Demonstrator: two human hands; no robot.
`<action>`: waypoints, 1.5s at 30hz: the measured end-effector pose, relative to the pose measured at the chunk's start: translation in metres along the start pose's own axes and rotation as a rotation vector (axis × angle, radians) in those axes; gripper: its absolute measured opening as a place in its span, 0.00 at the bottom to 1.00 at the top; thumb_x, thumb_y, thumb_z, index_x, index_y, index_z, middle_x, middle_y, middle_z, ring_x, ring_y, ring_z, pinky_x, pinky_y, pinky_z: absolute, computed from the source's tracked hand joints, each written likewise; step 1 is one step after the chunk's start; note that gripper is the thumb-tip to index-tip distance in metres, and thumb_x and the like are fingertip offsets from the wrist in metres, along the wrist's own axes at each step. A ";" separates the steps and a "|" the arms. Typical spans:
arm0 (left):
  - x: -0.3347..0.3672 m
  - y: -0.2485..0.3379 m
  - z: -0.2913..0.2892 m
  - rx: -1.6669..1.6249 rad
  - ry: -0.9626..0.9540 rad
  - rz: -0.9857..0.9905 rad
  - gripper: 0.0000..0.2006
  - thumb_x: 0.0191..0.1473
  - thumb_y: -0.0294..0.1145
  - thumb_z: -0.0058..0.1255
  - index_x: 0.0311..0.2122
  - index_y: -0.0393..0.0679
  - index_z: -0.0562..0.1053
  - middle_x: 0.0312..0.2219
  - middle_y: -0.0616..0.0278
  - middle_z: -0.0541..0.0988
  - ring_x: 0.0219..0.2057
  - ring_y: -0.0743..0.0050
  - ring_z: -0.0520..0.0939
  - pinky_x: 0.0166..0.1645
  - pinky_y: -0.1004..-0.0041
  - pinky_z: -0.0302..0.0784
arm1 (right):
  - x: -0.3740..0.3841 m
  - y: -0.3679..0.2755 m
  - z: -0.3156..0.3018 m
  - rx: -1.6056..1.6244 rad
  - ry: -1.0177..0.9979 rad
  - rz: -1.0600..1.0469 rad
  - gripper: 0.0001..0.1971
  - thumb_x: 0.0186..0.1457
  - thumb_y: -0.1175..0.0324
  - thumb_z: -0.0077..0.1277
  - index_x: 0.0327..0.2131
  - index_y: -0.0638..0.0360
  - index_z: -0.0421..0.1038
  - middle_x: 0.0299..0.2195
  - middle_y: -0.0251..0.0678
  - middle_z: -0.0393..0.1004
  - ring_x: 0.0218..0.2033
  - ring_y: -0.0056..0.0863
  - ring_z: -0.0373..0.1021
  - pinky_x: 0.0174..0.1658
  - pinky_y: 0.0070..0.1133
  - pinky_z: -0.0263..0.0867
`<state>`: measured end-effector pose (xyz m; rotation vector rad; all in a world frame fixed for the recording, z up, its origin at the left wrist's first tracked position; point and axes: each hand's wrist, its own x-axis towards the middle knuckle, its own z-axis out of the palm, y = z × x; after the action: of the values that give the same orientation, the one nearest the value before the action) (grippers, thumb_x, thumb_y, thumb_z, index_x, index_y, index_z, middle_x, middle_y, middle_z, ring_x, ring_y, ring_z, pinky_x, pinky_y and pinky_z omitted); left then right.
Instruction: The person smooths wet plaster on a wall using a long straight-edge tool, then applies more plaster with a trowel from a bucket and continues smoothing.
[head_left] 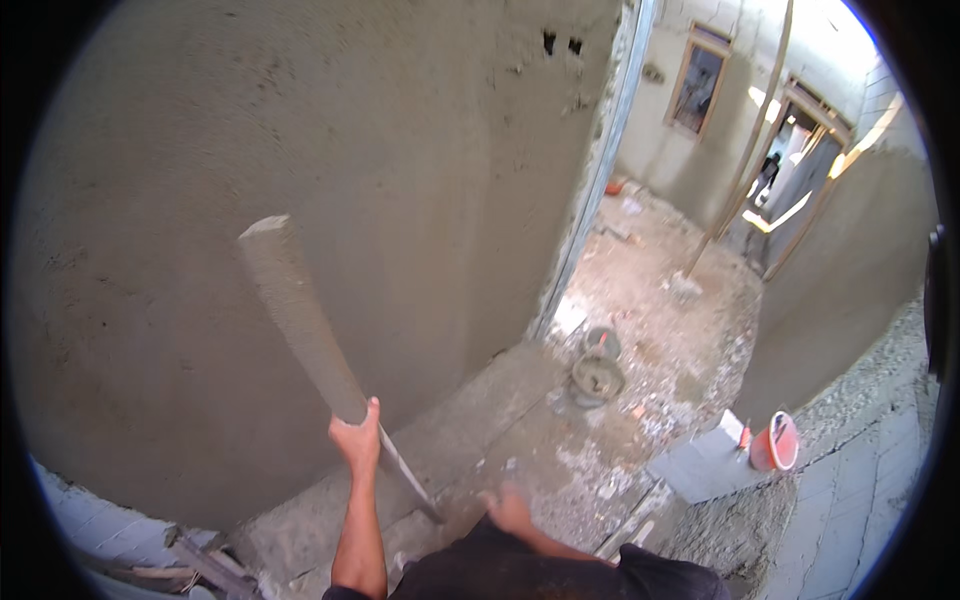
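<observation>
My left hand (357,437) is wrapped round a long board (300,310) smeared with grey mortar. The board slants, its upper end up and to the left in front of a plastered wall (430,150) and its lower end down by my body. Whether it touches the wall cannot be told. Low in the view, near my dark shirt (490,565), my right hand (510,508) is smeared by motion. Its fingers do not show clearly, and nothing can be made out in it.
A pale straight strip (585,205) runs along the wall's right edge. Beyond stand two mortar buckets (598,376) on rubble-strewn ground (660,260). A red bucket (774,445) sits by grey blocks (705,465) at right. A pole (745,170) leans farther back, near a doorway with a person (768,172).
</observation>
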<state>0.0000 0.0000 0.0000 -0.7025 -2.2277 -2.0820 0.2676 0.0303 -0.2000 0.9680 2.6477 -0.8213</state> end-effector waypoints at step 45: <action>0.084 -0.029 -0.270 0.331 -0.264 0.420 0.32 0.37 0.24 0.61 0.54 0.37 0.71 0.42 0.49 0.77 0.43 0.51 0.76 0.50 0.60 0.71 | 0.093 -0.306 -0.370 0.974 1.733 -0.551 0.25 0.65 0.65 0.42 0.60 0.72 0.55 0.53 0.43 0.66 0.54 0.27 0.60 0.59 0.22 0.53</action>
<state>-0.1630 -0.2307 0.0292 -1.3327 -2.2134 -1.4573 -0.0013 0.0969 0.2027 1.6620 4.0297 -2.3774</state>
